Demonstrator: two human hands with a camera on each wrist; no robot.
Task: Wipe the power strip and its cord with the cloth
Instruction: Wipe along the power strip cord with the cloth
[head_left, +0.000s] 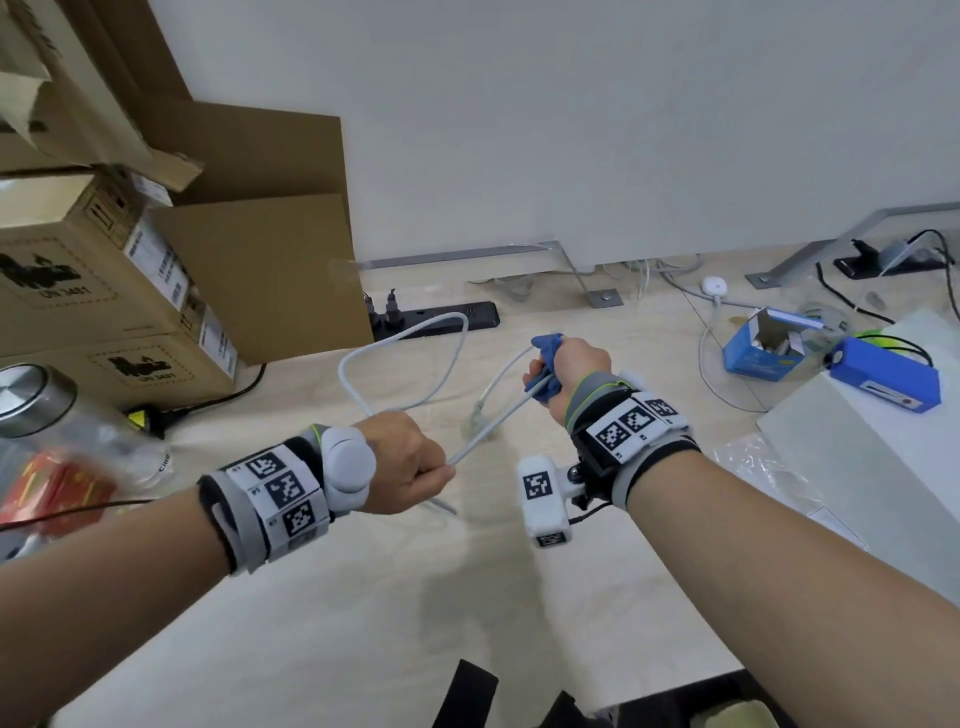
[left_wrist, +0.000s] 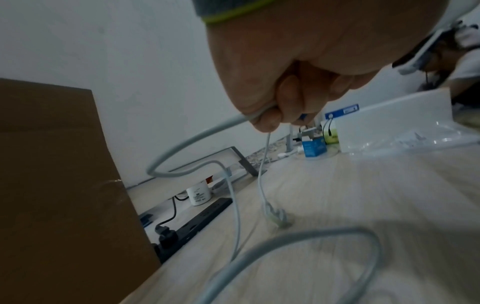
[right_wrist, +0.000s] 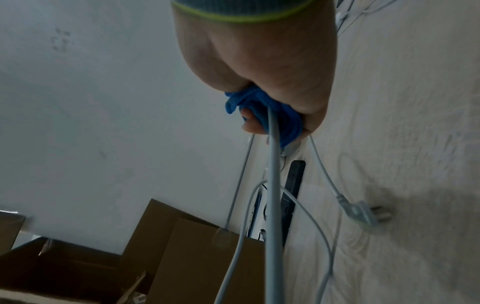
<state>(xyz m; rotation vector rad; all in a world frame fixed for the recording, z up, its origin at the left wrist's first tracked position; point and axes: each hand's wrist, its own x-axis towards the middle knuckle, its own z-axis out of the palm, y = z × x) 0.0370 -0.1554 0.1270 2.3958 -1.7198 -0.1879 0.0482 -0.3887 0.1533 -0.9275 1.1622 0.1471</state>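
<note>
A light grey cord (head_left: 488, 426) runs taut between my two hands above the floor. My left hand (head_left: 410, 462) grips it in a fist, with a loose loop (head_left: 400, 343) arching beyond toward the wall. My right hand (head_left: 566, 369) holds a blue cloth (head_left: 545, 358) wrapped around the cord (right_wrist: 272, 156); the cloth (right_wrist: 259, 111) bunches between its fingers. The cord's plug (right_wrist: 363, 214) hangs just above the floor (left_wrist: 275, 218). A black power strip (head_left: 447, 317) lies on the floor by the wall, with plugs in it (left_wrist: 192, 222).
Cardboard boxes (head_left: 156, 270) stack at the left. A metal canister (head_left: 31, 400) and red packet sit at the near left. Blue boxes (head_left: 763, 348), a white slab (head_left: 883, 447), cables and metal desk legs (head_left: 587, 280) lie at the right and along the wall.
</note>
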